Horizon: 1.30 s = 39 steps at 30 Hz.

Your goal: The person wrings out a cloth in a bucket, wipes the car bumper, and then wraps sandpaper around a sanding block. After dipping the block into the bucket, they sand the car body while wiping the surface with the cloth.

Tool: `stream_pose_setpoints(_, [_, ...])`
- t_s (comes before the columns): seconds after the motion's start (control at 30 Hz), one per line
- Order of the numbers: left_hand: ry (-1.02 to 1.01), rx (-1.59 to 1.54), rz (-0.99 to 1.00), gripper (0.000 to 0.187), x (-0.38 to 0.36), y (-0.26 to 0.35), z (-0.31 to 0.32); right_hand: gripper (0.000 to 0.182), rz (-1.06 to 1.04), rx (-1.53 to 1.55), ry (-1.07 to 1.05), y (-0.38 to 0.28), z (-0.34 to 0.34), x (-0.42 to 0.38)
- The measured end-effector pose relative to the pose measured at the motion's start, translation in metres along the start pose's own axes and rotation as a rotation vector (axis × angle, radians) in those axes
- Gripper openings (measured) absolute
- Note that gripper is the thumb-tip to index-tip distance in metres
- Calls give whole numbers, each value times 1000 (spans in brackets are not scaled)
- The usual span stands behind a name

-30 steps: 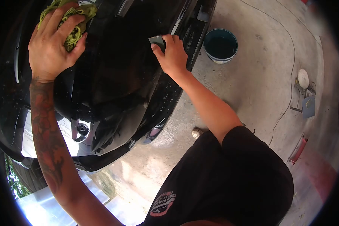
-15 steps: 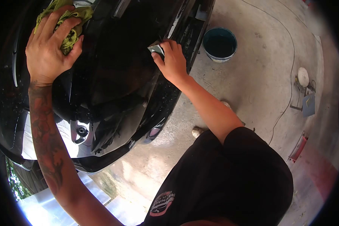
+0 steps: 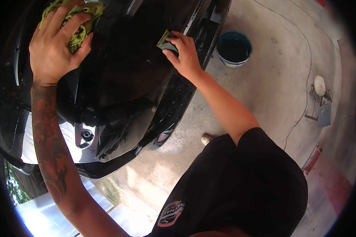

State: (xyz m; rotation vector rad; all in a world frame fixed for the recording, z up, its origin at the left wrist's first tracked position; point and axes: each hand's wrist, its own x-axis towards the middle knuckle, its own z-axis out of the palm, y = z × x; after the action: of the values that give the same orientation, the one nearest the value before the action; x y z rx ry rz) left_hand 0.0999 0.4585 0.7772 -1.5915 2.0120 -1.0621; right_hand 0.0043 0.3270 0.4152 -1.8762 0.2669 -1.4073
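Observation:
A yellow-green cloth (image 3: 82, 34) lies bunched under my left hand (image 3: 55, 49), whose fingers curl around it against the glossy black car body (image 3: 122, 75). Water drops dot that dark surface. My right hand (image 3: 184, 55) pinches a folded piece of sandpaper (image 3: 167, 42), grey-green with a yellowish-brown edge, between thumb and fingers. It rests over the black panel near the car's side edge. Part of the sandpaper is hidden under the fingers.
On the concrete floor (image 3: 265, 79) beside the car stands a bucket (image 3: 234, 49) of dark liquid. A cable (image 3: 310, 59) runs across the ground. Farther right are a low stand with a round white top (image 3: 319, 85) and a grey sheet (image 3: 324, 115).
My right hand has shifted slightly up with the sandpaper, which now shows more of its face and edge. The left hand stays on the cloth. The view has shifted a little.

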Motion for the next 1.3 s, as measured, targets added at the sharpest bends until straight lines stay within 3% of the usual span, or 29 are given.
stream_pose_setpoints(0.2, [-26,3,-12,32,-2,0,0,40,-129,18,65,-11,10,71])
stream_pose_setpoints(0.43, [-24,-3,-13,33,-2,-1,0,39,-49,-3,-25,4,-1,25])
stream_pose_setpoints(0.67, [-39,-6,-20,33,-2,0,0,38,-164,59,49,-16,16,80])
stream_pose_setpoints(0.8, [-44,-2,-25,32,-3,-1,0,39,-97,25,-4,-13,7,48])
stream_pose_setpoints(1.3, [-58,-23,-24,32,-4,-5,2,36,13,16,140,-45,25,73])
